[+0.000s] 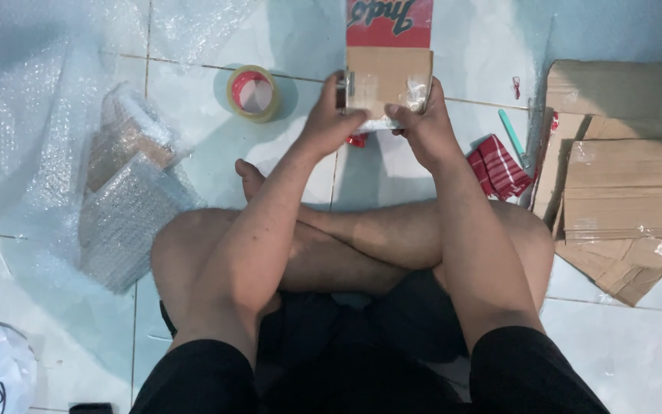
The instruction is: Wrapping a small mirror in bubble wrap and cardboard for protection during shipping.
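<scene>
I sit cross-legged on a pale tiled floor. Both hands hold a piece of brown cardboard (385, 77) with a red printed flap at its far end, just beyond my knees. My left hand (329, 116) grips its left edge. My right hand (424, 126) grips the lower right edge, where clear tape or plastic shines. A small red thing lies on the floor under my left hand, mostly hidden.
A roll of clear tape (253, 93) with a red core lies at the upper left. Bubble-wrapped parcels (126, 195) and loose bubble wrap (17, 130) fill the left. Flattened cardboard pieces (618, 184) are stacked on the right, beside a red packet (498, 166) and a teal cutter (512, 134).
</scene>
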